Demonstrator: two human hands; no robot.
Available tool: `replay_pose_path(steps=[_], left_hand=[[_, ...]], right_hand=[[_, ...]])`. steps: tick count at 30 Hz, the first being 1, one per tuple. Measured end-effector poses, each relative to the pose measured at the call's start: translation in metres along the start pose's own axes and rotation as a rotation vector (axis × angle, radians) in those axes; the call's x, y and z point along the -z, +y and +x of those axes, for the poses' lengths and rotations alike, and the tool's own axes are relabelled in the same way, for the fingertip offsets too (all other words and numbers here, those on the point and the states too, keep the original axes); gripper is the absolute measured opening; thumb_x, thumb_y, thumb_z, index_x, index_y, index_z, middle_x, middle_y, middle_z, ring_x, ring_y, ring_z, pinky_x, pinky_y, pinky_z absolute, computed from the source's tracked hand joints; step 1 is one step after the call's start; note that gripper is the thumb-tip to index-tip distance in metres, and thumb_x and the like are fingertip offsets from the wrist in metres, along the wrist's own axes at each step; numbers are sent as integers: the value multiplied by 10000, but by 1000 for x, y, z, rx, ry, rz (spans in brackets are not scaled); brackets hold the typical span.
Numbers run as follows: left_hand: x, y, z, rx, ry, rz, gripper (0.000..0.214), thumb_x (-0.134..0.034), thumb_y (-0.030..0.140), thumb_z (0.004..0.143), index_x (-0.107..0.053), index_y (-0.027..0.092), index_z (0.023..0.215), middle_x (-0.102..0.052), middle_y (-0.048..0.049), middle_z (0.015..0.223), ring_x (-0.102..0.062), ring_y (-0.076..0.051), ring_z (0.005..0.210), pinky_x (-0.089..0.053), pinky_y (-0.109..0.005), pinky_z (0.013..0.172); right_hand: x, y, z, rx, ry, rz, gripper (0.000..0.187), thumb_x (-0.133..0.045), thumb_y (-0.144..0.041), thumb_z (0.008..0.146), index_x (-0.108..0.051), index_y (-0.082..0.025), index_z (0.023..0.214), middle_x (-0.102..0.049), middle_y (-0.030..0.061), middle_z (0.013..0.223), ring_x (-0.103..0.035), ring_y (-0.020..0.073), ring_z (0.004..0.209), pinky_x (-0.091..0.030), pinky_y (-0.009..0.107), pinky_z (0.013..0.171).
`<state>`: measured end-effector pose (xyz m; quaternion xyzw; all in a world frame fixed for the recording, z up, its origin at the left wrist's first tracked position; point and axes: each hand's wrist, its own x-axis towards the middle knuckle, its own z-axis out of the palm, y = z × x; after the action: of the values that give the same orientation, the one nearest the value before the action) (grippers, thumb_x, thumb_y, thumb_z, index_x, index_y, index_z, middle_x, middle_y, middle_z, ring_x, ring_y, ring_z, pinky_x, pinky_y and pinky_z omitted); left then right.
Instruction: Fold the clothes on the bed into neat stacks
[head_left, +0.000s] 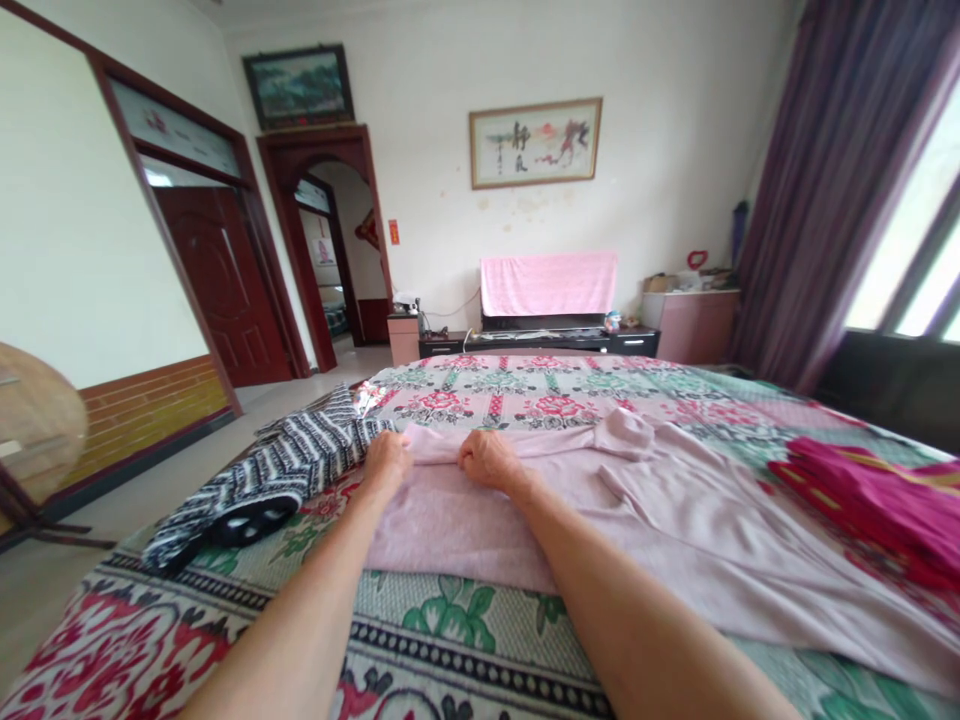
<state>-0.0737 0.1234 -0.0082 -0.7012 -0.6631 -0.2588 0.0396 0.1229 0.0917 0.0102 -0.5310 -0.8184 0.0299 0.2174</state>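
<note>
A pale pink long-sleeved top [457, 520] lies spread across the patterned bedcover, its collar [626, 435] toward the far side and one sleeve stretching to the right. At its far left corner, my left hand [388, 460] is closed on the fabric. A little to the right, my right hand [489, 462] grips the same far edge, knuckles up and fingers curled. Between both hands a strip of the cloth lies folded over. The fingertips of each hand are partly hidden by the cloth and knuckles.
Left of the top lies a black-and-white knitted garment [300, 460]. Folded magenta and red clothes [885, 500] are stacked at the right. The flowered bedcover [450, 615] spreads beneath everything. Beyond the bed stands a low black cabinet [634, 342] below a pink cloth [547, 285].
</note>
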Motion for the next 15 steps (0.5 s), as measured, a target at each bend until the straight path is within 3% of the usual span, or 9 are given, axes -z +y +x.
replay_pose_path(steps=[4, 8, 12, 15], left_hand=[[-2, 0, -5, 0, -74, 131, 355, -429, 111, 767, -736, 186, 929, -700, -108, 1040, -639, -236, 992, -471, -323, 888], [0, 6, -3, -93, -11, 128, 341, -440, 139, 770, -715, 186, 968, -674, -93, 1098, -615, -224, 1032, -439, -312, 951], [-1, 26, -3, -319, -14, 71, 377, -396, 150, 784, -692, 163, 1018, -666, -93, 1107, -605, -208, 1040, -414, -309, 989], [-7, 37, -9, -392, -62, 51, 371, -376, 182, 794, -685, 170, 998, -671, -91, 1095, -616, -214, 1013, -434, -320, 964]], right_hand=[[14, 8, -8, -22, -47, 15, 326, -481, -116, 741, -761, -199, 886, -746, 66, 910, -672, 189, 889, -454, 230, 775], [48, 52, -37, -133, 126, -62, 356, -463, -119, 757, -727, -211, 977, -719, 62, 1023, -649, 190, 967, -443, 242, 840], [86, 117, -80, -437, 349, -162, 402, -449, -131, 777, -668, -216, 1103, -659, 65, 1156, -622, 189, 1012, -433, 256, 867], [101, 159, -107, -681, 372, -173, 417, -444, -170, 809, -610, -177, 1192, -654, 103, 1156, -613, 210, 1039, -427, 269, 866]])
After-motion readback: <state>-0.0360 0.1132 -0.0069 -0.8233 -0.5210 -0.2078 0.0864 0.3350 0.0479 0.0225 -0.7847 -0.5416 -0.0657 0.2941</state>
